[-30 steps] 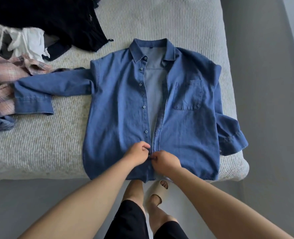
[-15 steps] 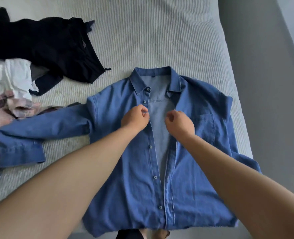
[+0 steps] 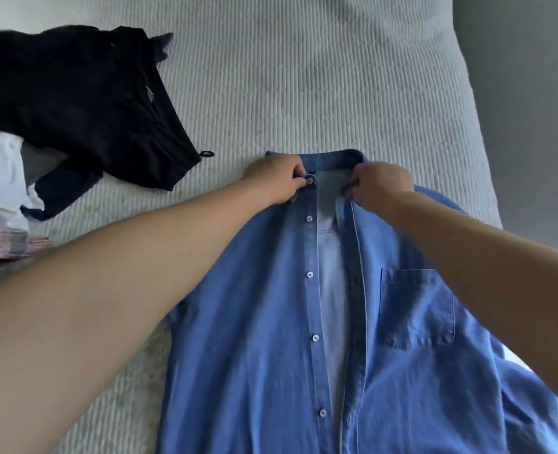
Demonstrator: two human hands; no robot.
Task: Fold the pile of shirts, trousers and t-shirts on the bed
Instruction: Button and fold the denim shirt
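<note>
Blue denim button-up shirt (image 3: 271, 339) flat, face up, on ribbed pale-grey bed cover (image 3: 303, 77), placket open, collar at 12 o'clock. My left hand (image 3: 276, 180) pinches collar end by top button; my right hand (image 3: 380, 188) pinches opposite collar edge. Denim looks soft but weighty, not slippery; best hold at collar and placket edges. Since half second ago, both hands climbed from chest up to collar. Black crumpled garment (image 3: 74, 103) at 10 o'clock.
</note>
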